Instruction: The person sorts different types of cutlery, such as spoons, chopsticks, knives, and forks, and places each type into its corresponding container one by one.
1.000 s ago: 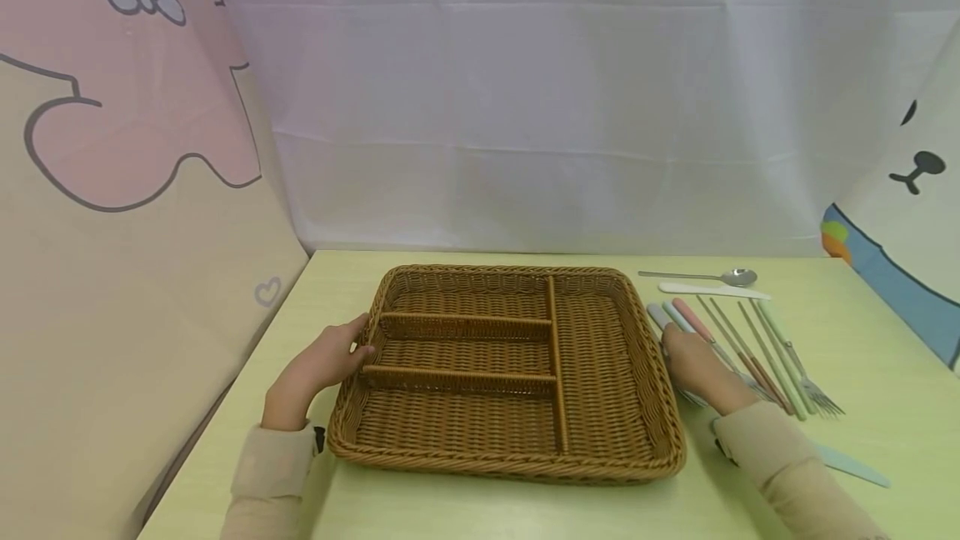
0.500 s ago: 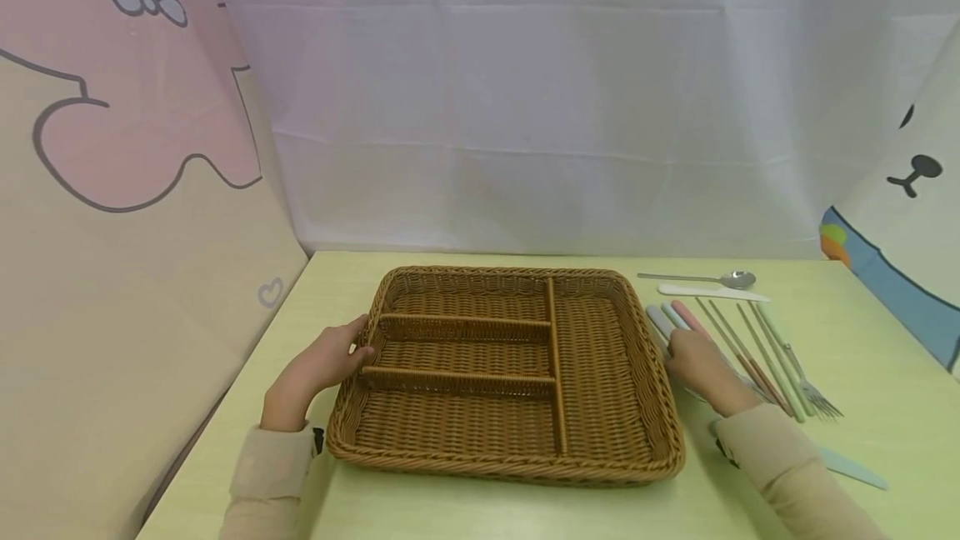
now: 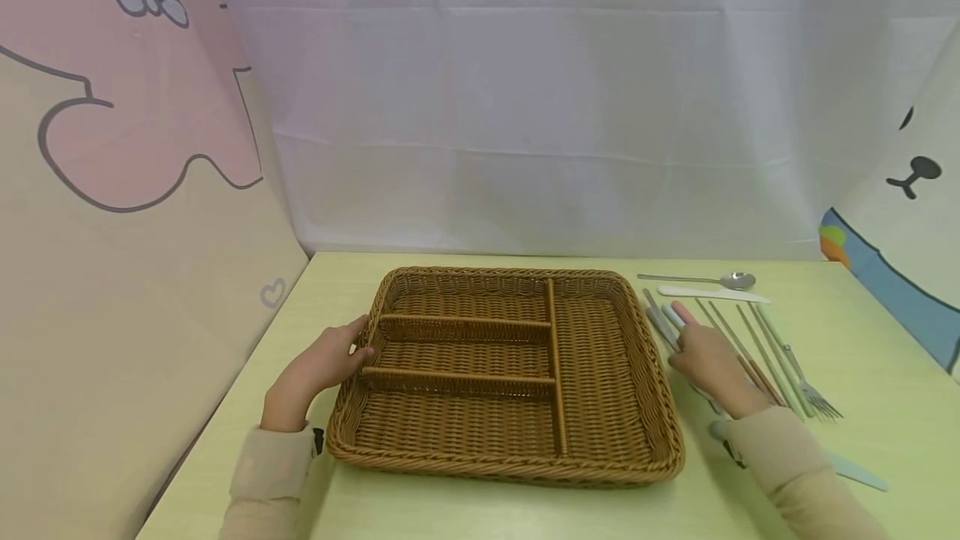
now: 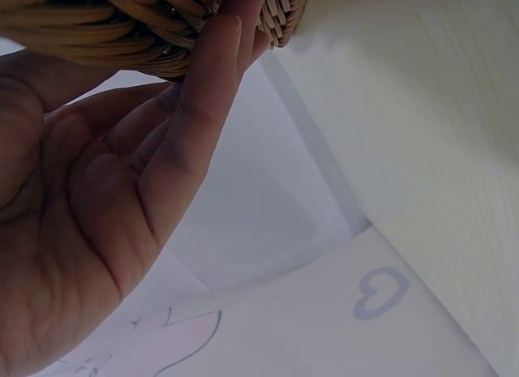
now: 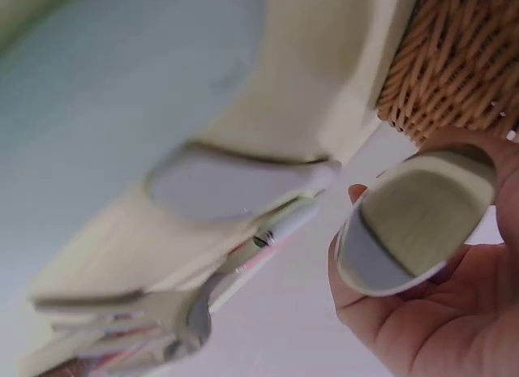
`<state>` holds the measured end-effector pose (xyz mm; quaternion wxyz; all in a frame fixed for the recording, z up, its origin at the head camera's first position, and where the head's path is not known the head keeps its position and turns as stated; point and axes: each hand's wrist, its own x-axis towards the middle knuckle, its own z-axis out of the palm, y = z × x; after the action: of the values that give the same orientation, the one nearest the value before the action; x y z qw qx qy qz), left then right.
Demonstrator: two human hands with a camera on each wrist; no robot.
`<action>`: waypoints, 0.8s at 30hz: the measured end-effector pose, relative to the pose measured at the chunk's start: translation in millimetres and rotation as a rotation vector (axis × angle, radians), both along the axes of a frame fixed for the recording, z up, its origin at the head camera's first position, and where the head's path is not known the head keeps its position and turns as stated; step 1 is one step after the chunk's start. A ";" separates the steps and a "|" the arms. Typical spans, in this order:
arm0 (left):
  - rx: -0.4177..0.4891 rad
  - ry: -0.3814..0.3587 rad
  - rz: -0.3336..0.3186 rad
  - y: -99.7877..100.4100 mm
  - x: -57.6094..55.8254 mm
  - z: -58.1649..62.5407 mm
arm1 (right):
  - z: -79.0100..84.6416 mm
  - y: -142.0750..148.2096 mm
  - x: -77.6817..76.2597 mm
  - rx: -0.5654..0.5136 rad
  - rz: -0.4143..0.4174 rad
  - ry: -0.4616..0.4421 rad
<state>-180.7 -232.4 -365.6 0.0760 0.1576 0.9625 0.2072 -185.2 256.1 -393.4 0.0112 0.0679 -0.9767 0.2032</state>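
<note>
My left hand [image 3: 322, 367] grips the left rim of a brown wicker basket [image 3: 510, 467] with several compartments. The thumb reaches over the rim, and in the left wrist view the fingers [image 4: 190, 126] lie against the basket's outer side. To the right of the basket, my right hand [image 3: 708, 367] is low over the row of cutlery. In the right wrist view it holds a spoon, with the shiny oval bowl [image 5: 418, 223] between thumb and fingers. A pink handle [image 3: 684, 312] and a light blue handle [image 3: 672, 317] lie beside this hand. The hand covers their other ends.
Beyond the right hand lie chopsticks [image 3: 761, 348] and a green-handled fork [image 3: 813, 398]. A metal spoon [image 3: 737, 280] and a white knife [image 3: 712, 293] lie farther back. A pale blue-green knife [image 3: 855, 471] sits by the right sleeve. Fabric walls enclose the table [image 3: 420, 515].
My right hand has shifted slightly right, and a thin silver handle now shows in front of its fingers beside the basket. The left hand and the basket have stayed put.
</note>
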 end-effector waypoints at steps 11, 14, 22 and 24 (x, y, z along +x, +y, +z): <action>-0.007 0.008 -0.001 -0.1 -0.3 -0.6 | 20.3 -1.5 5.2 0.003 -0.029 -0.023; -0.006 0.012 -0.002 0.0 -0.3 -0.6 | 27.9 -5.9 7.8 -0.003 -0.038 -0.013; -0.011 0.011 0.002 0.2 -1.3 -1.9 | 42.3 -22.1 18.2 0.011 0.010 0.064; -0.009 0.010 0.003 0.4 -1.4 -2.0 | 44.3 -26.6 19.7 0.016 0.015 0.088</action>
<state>-182.2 -232.0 -367.6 0.0714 0.1569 0.9640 0.2022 -165.5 229.5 -349.1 0.0520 0.0839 -0.9763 0.1925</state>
